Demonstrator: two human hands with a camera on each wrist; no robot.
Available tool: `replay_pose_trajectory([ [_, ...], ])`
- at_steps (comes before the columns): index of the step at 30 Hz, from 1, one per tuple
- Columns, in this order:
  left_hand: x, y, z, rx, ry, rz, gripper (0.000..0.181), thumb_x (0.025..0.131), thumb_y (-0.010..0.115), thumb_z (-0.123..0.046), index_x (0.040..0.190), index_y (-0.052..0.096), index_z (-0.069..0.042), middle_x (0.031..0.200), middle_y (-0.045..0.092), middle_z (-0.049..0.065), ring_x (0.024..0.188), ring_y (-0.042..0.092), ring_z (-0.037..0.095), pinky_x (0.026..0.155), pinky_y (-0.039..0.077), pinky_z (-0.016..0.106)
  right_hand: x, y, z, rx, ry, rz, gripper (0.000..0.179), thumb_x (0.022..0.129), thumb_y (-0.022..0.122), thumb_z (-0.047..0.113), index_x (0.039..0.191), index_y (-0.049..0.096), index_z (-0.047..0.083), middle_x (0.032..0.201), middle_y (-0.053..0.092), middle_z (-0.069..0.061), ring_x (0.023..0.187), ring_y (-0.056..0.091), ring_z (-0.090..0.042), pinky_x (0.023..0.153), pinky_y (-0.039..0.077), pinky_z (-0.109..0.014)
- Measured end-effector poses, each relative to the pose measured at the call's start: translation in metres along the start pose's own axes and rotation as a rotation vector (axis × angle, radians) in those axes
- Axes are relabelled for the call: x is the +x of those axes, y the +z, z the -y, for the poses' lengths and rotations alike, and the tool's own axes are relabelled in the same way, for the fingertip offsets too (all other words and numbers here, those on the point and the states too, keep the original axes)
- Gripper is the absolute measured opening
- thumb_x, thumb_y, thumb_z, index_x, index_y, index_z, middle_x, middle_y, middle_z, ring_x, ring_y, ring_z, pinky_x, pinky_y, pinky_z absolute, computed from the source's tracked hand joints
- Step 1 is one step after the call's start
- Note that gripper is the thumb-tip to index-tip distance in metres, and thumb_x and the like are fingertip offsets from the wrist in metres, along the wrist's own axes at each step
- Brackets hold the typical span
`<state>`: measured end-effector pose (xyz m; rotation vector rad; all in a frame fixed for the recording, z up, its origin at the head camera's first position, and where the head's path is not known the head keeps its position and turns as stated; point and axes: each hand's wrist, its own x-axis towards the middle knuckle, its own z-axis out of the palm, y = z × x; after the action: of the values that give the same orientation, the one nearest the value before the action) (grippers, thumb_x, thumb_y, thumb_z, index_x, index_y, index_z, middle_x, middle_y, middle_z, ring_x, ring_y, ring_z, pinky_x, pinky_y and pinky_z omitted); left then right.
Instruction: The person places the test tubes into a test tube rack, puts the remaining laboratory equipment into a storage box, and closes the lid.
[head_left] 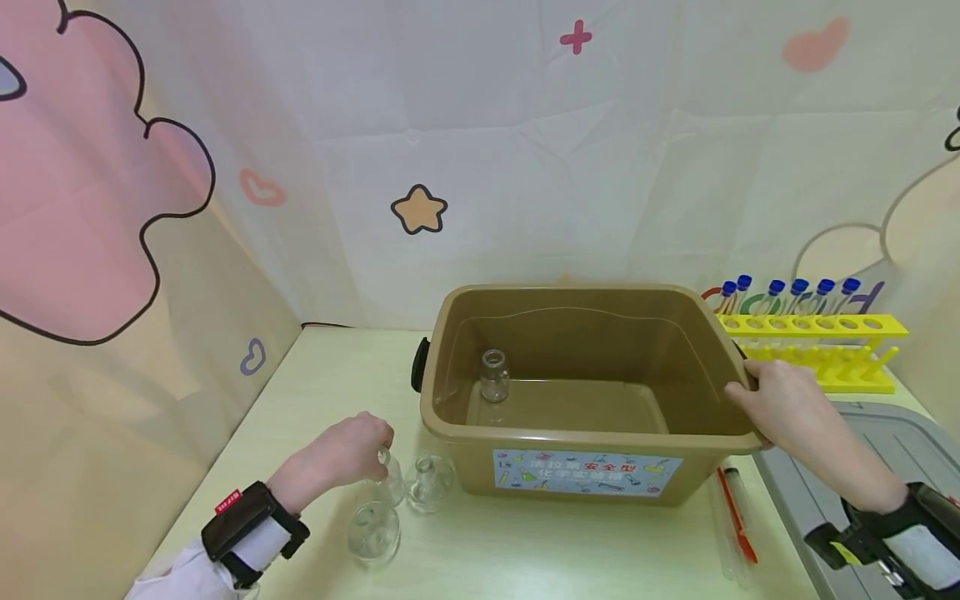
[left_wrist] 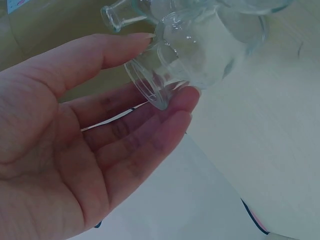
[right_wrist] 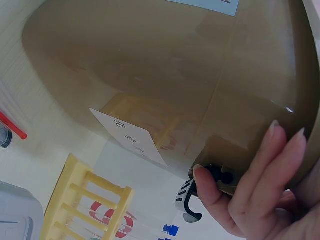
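My left hand point(head_left: 339, 457) pinches the neck of a clear glass flask point(head_left: 392, 485) standing left of the brown plastic bin point(head_left: 585, 346). In the left wrist view, the thumb lies on one side of the flask's flared mouth point(left_wrist: 150, 82) and the fingertips on the other. Two more clear glass flasks stand close by, a round one point(head_left: 373, 533) in front and a narrow-necked one point(head_left: 430, 483) near the bin. Inside the bin, a small glass bottle point(head_left: 494, 377) stands at the left. My right hand point(head_left: 787, 408) grips the bin's right rim, its fingers beside a black handle clip point(right_wrist: 215, 175).
A yellow rack point(head_left: 855, 379) with several blue-capped test tubes point(head_left: 798, 287) stands behind, to the right. A grey lid point(head_left: 877, 450) lies at the right edge. In front of the bin's right end are a red stick-like tool point(head_left: 738, 517) and clear tubes. A printed curtain point(head_left: 510, 167) hangs behind.
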<state>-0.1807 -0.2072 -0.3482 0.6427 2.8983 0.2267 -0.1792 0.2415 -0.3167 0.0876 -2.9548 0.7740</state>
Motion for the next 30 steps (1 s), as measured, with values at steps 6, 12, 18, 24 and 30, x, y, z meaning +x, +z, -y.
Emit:
replay_pose_trajectory([
  [6,0.001,-0.012,0.006,0.028,0.018,-0.025,0.014,0.063,0.069,0.0,0.073,0.059,-0.001,0.073,0.053,0.005,0.064,0.049,0.018,0.058,0.044,0.034,-0.001,0.0,0.0,0.003,-0.002,-0.006,0.026,0.09,0.048,0.012,0.092,0.048,-0.015,0.066,0.053,-0.019,0.045,0.053,-0.019,0.039,0.045,-0.032],
  [12,0.002,-0.025,0.013,0.03,0.035,-0.045,0.012,0.063,0.066,0.0,0.064,0.054,-0.005,0.066,0.047,0.001,0.061,0.042,0.016,0.054,0.039,0.03,-0.002,0.001,0.0,0.002,0.006,-0.002,0.026,0.09,0.048,0.012,0.093,0.048,-0.014,0.066,0.054,-0.019,0.046,0.053,-0.019,0.039,0.045,-0.031],
  [18,0.004,-0.036,0.022,0.033,0.062,-0.07,0.012,0.062,0.064,0.001,0.062,0.054,-0.006,0.065,0.048,0.0,0.058,0.041,0.013,0.053,0.037,0.028,-0.002,0.001,-0.001,0.005,0.007,0.005,0.027,0.09,0.047,0.012,0.095,0.048,-0.015,0.066,0.054,-0.019,0.046,0.053,-0.019,0.039,0.045,-0.031],
  [24,0.004,-0.051,0.028,0.012,0.051,-0.071,0.017,0.063,0.064,0.0,0.08,0.067,0.002,0.081,0.062,0.01,0.067,0.056,0.017,0.062,0.046,0.032,-0.002,0.002,0.0,0.0,0.001,-0.008,0.029,0.09,0.048,0.01,0.098,0.047,-0.017,0.068,0.055,-0.023,0.047,0.054,-0.02,0.04,0.045,-0.031],
  [30,0.002,-0.072,0.03,0.007,0.112,-0.145,0.018,0.063,0.058,0.003,0.056,0.047,-0.01,0.054,0.031,-0.008,0.049,0.03,0.007,0.048,0.026,0.023,-0.001,0.004,0.0,-0.022,-0.006,-0.031,0.029,0.09,0.05,0.008,0.099,0.047,-0.019,0.069,0.055,-0.025,0.049,0.055,-0.023,0.039,0.045,-0.03],
])
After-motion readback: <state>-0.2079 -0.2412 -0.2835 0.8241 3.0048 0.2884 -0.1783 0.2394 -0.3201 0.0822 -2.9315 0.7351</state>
